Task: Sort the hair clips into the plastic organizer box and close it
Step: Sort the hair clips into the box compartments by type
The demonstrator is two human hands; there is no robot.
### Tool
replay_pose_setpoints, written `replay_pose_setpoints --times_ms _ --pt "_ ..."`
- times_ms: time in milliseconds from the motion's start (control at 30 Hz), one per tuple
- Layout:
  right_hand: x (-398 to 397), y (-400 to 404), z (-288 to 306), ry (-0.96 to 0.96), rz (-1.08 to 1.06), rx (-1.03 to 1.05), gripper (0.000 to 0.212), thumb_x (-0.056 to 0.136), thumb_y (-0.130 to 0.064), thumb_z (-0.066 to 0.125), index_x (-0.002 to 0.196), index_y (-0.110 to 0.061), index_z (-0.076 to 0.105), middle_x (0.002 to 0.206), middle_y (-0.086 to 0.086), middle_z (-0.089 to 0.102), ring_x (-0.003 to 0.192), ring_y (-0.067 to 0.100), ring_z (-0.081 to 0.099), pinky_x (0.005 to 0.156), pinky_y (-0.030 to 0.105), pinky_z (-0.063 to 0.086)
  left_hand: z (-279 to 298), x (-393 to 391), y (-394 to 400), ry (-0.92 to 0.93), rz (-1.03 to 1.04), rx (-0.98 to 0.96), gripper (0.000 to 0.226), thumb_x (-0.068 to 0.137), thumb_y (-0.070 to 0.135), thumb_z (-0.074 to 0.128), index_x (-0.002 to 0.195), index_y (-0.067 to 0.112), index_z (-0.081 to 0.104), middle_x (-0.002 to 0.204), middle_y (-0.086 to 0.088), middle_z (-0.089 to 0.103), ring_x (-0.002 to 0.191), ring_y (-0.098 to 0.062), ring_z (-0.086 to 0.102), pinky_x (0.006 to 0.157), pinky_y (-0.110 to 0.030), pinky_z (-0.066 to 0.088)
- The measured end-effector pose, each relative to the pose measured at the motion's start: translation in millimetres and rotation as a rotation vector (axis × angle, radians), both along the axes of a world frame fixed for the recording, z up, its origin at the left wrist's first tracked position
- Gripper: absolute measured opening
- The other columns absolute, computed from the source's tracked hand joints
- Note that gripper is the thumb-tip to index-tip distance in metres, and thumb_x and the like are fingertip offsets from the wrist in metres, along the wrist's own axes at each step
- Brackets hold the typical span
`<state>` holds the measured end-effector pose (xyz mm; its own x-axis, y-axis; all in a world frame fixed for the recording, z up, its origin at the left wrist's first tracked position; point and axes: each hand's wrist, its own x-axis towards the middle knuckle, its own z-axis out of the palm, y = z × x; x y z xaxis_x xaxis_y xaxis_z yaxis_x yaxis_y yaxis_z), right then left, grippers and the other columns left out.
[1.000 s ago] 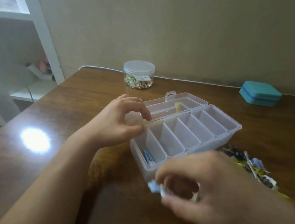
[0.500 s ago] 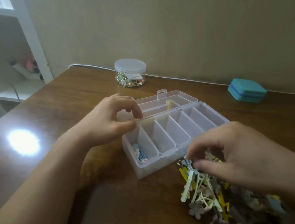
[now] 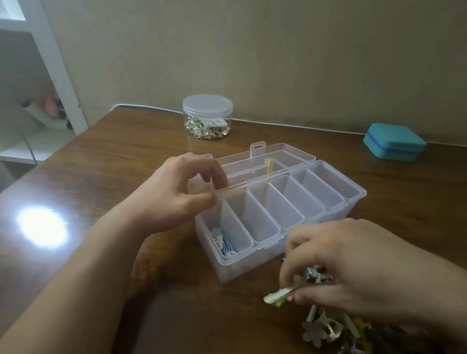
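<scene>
Head view shows the wooden tabletop filling the lower frame, with the plastic organizer box at centre, its lid lying open behind it toward the wall. By the look of it the task is barely begun: only the nearest compartment, at the box's lower-left end, holds a few blue hair clips, the other four appear bare, and the lid is not yet closed. A pile of unsorted clips lies at lower right, just beside the box.

The left hand rests at the box's left rear corner, finger and thumb curled in a narrow grip that seems to pinch the rim. The right hand hovers over the pile, its grip nearly closed, pinching a pale clip between thumb and fingertips.
</scene>
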<state>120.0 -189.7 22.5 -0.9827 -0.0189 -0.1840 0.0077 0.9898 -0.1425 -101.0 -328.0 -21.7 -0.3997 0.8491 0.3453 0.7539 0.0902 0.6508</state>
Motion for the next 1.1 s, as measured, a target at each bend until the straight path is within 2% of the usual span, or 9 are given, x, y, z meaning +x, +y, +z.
replay_pose_setpoints --times_ms 133,200,333,500,567,667,767,933,1100 --pt "-3 -3 7 0.346 -0.134 -0.548 0.010 0.080 -0.035 0.070 0.090 -0.037 0.072 0.081 -0.024 0.065 0.058 0.006 0.053 0.048 0.011 0.040 0 1 -1 -0.007 -0.002 -0.003 0.021 0.068 0.018 0.060 0.085 0.026 0.069 0.089 0.009 0.063 0.095 -0.013 0.056 0.086 -0.041 0.046" --pt "-11 -6 0 0.531 -0.263 -0.615 0.019 0.078 -0.034 0.072 0.096 -0.037 0.071 0.082 -0.023 0.067 0.051 0.011 0.055 0.043 0.012 0.041 0 1 -1 -0.007 0.000 -0.006 0.021 0.069 0.018 0.060 0.086 0.026 0.069 0.090 0.006 0.063 0.095 -0.014 0.056 0.086 -0.043 0.047" --pt "-20 -10 -13 0.606 -0.316 -0.458 0.031 0.076 -0.049 0.066 0.105 -0.037 0.068 0.084 -0.021 0.067 0.057 0.015 0.060 0.053 0.019 0.052 0 1 0 -0.012 -0.008 -0.005 0.020 0.069 0.018 0.061 0.086 0.024 0.069 0.089 0.006 0.063 0.094 -0.015 0.057 0.085 -0.044 0.047" --pt "-1 -1 10 0.454 -0.360 -0.395 0.011 0.078 -0.042 0.067 0.076 -0.032 0.069 0.069 -0.030 0.064 0.051 0.000 0.059 0.045 0.013 0.046 0 -1 0 -0.006 -0.011 0.001 0.021 0.069 0.018 0.061 0.086 0.025 0.069 0.087 0.009 0.065 0.094 -0.015 0.057 0.086 -0.045 0.047" --pt "5 0 13 0.242 -0.371 -0.199 0.015 0.078 -0.051 0.067 0.082 -0.037 0.070 0.076 -0.025 0.067 0.068 -0.005 0.062 0.057 0.016 0.051 -1 -1 0 -0.003 -0.014 0.005 0.021 0.068 0.018 0.061 0.086 0.025 0.069 0.087 0.010 0.065 0.094 -0.015 0.057 0.087 -0.044 0.046" --pt "2 -9 0 0.100 -0.348 0.147 0.030 0.082 -0.061 0.058 0.104 -0.043 0.064 0.094 -0.017 0.067 0.091 0.003 0.061 0.077 0.030 0.052 -1 -1 0 -0.004 -0.020 0.004 0.021 0.069 0.020 0.060 0.086 0.026 0.069 0.087 0.010 0.065 0.094 -0.015 0.057 0.086 -0.044 0.046" --pt "-1 -16 -11 0.090 -0.346 0.320 0.044 0.080 -0.066 0.056 0.109 -0.034 0.061 0.100 -0.009 0.065 0.094 0.018 0.062 0.074 0.034 0.048 -1 -3 -1 -0.009 -0.027 -0.004 0.020 0.069 0.026 0.059 0.086 0.028 0.069 0.088 0.009 0.066 0.095 -0.015 0.058 0.086 -0.046 0.047" --pt "-2 -17 -18 0.095 -0.275 0.309 0.031 0.086 -0.051 0.059 0.113 -0.035 0.054 0.107 -0.008 0.063 0.100 0.022 0.061 0.075 0.036 0.047 0 -3 -1 -0.015 -0.026 -0.002 0.022 0.067 0.033 0.056 0.086 0.030 0.069 0.088 0.010 0.066 0.095 -0.014 0.058 0.085 -0.045 0.047" --pt "1 -6 -10 0.175 -0.236 0.200 0.022 0.088 -0.052 0.053 0.106 -0.039 0.055 0.096 -0.015 0.062 0.091 0.006 0.058 0.077 0.032 0.050 -1 -3 -1 -0.020 -0.024 -0.006 0.021 0.069 0.030 0.058 0.087 0.030 0.069 0.089 0.011 0.066 0.096 -0.014 0.058 0.086 -0.047 0.047"
